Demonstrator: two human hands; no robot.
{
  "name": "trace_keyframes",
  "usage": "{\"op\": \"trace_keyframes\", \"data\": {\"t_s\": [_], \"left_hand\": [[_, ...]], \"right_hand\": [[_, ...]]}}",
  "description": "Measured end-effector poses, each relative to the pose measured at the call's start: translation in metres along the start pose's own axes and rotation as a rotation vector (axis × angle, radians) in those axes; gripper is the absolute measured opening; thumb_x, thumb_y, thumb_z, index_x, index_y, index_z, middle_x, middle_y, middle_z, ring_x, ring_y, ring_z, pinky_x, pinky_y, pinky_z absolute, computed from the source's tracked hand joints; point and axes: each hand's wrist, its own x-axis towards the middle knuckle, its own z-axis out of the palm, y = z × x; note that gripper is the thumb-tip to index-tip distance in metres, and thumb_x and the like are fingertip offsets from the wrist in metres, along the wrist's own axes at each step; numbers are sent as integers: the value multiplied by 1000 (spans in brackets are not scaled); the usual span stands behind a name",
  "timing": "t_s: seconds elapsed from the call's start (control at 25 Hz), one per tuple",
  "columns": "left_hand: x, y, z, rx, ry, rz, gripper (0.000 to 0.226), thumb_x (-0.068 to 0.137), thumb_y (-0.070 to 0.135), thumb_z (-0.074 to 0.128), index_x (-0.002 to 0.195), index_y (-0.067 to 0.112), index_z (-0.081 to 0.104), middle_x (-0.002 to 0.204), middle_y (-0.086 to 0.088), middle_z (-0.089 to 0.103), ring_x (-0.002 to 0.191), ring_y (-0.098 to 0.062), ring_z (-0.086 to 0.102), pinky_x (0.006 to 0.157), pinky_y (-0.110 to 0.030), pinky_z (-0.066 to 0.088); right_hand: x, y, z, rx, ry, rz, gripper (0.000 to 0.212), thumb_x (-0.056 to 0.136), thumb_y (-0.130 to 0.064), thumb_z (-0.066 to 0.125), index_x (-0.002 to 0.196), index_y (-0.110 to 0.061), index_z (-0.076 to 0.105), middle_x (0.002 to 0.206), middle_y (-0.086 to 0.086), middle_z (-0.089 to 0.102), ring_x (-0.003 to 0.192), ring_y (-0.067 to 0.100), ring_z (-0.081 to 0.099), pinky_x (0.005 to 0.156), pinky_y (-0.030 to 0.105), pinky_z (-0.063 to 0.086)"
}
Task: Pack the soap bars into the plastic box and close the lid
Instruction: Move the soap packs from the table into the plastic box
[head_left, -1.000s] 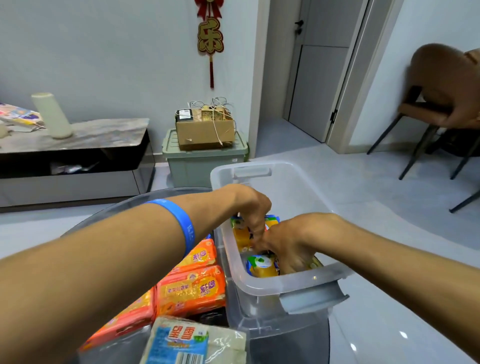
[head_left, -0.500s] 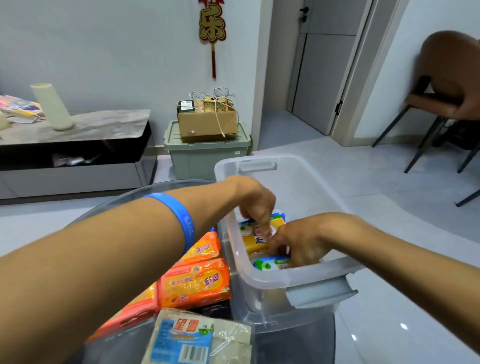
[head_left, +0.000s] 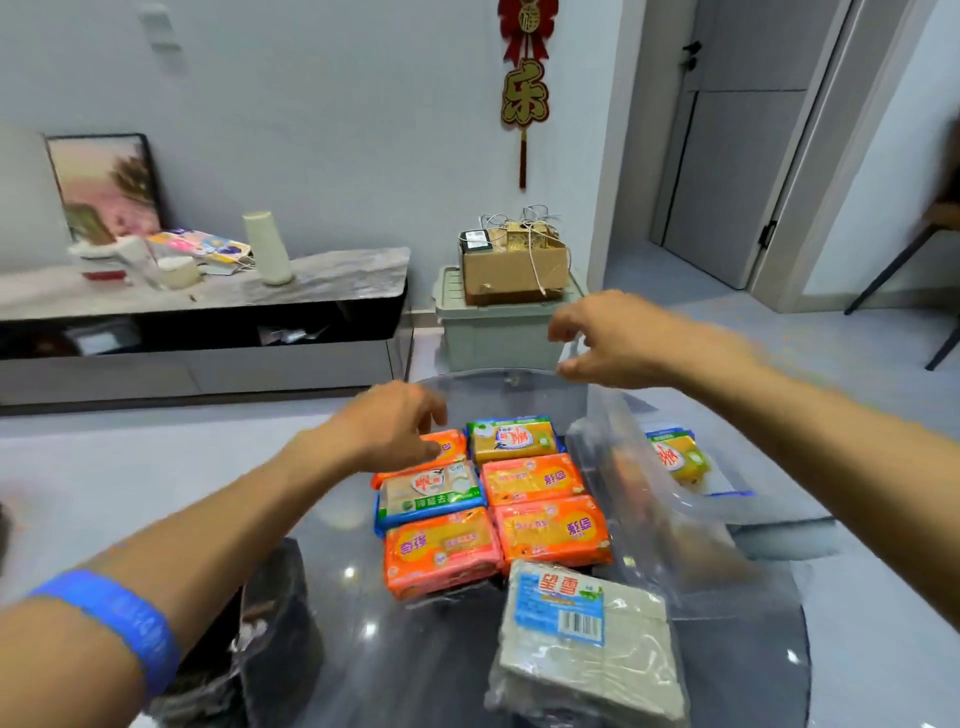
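Several wrapped soap bars lie in a block on the round glass table (head_left: 415, 665): orange ones (head_left: 551, 530), a white bar in a green and blue wrapper (head_left: 431, 491), a yellow bar (head_left: 511, 440) and a grey pack with a blue label (head_left: 582, 639). My left hand (head_left: 395, 421) hovers, fingers spread, over the far-left orange bar (head_left: 448, 448), at or just above it. My right hand (head_left: 613, 338) is raised over the table's far side, fingers loosely curled, holding nothing. The clear plastic box (head_left: 639, 499) stands blurred at the right with a yellow soap (head_left: 675, 457) inside.
A black bag (head_left: 270, 623) lies on the table's left part. Beyond the table a green storage bin (head_left: 493, 332) carries a cardboard box (head_left: 514, 265). A low cabinet (head_left: 208, 322) runs along the left wall. Chair legs (head_left: 893, 275) show at the far right.
Both hands have come out of the plastic box. My left hand swung left over the loose soaps, my right hand rose above the table. The view turned left.
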Motion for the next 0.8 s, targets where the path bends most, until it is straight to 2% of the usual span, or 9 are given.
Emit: {"op": "trace_keyframes", "data": {"t_s": [0.08,0.16,0.24,0.36,0.48,0.6,0.8], "left_hand": [[-17,-12,32,-42,-89,-83,54,77,37,72,126,22,57,121,-1,65,98,-17,62,78,-32,53],[-22,-17,53,-21,-167,-89,59,75,36,72,128,19,54,126,-4,62,106,-22,61,82,-32,53],[-18,-20,65,51,-202,-43,54,75,34,72,124,16,58,123,-6,62,103,-24,61,78,-32,51],[-10,-20,69,112,-200,-8,48,76,31,68,120,14,61,119,-8,63,100,-25,62,69,-28,44],[-1,-24,74,103,-212,-5,41,79,29,67,117,13,61,116,-8,65,91,-23,61,67,-27,45],[8,-29,77,67,-239,-7,42,79,31,70,116,15,61,112,-6,67,82,-17,57,65,-27,49],[19,-37,81,-3,-290,-23,58,72,43,78,121,17,59,116,-4,67,95,-19,64,80,-32,58]], "right_hand": [[21,-37,31,-161,-61,-31,42,85,-30,64,125,-19,60,125,9,64,108,29,61,80,34,49],[35,-57,63,-256,-148,-24,40,85,-25,62,124,-18,59,123,10,64,107,31,61,73,35,46],[48,-59,87,-265,-238,30,40,86,-21,59,125,-17,57,125,10,64,107,31,62,71,37,47],[63,-47,114,-237,-366,106,38,89,-19,53,126,-15,56,129,11,62,110,32,60,79,40,50],[73,-42,141,-196,-454,141,42,89,-17,54,130,-17,54,130,10,61,110,31,60,84,41,50],[81,-37,154,-181,-465,123,45,86,-23,58,130,-21,51,127,9,62,105,30,61,81,40,51],[91,-32,151,-168,-486,135,48,78,-25,67,125,-23,56,120,7,65,101,29,61,81,38,53]]}}
